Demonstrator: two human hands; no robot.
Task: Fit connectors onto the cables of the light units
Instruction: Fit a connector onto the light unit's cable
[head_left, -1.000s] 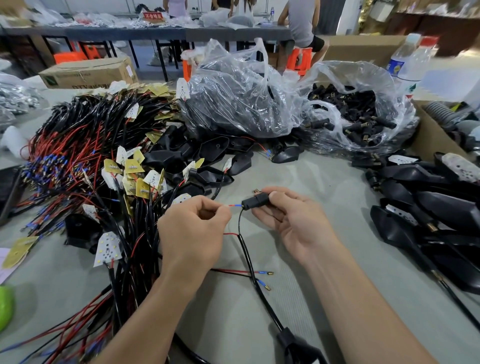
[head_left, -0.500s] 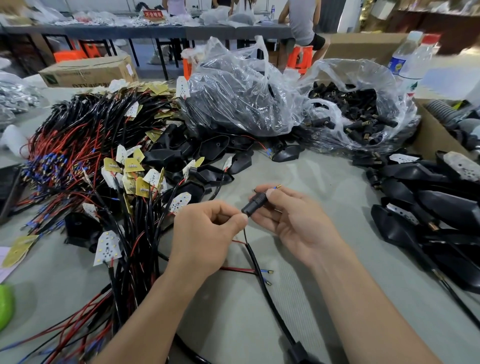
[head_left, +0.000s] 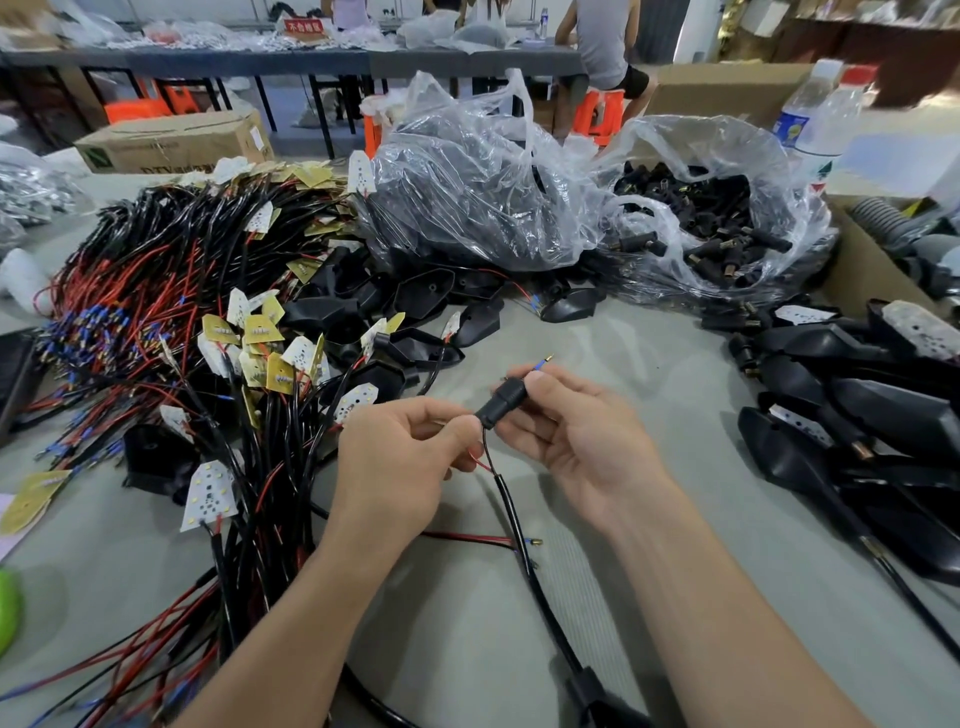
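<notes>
Centre frame: right hand (head_left: 582, 447) fingers pinch the connector (head_left: 501, 404), left hand (head_left: 400, 467) fingers pinch the wires (head_left: 484, 446) just below. That slack red wire (head_left: 480, 464) could buckle or snag if shoved crooked — easy mis-seat.

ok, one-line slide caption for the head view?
Right hand holds a black connector while the left hand pinches the wires at its rear, with light units piled on both sides.

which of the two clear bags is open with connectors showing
The right-hand bag, by the water bottle: its mouth gapes over loose black connectors. The left bag is gathered at the top.
</notes>
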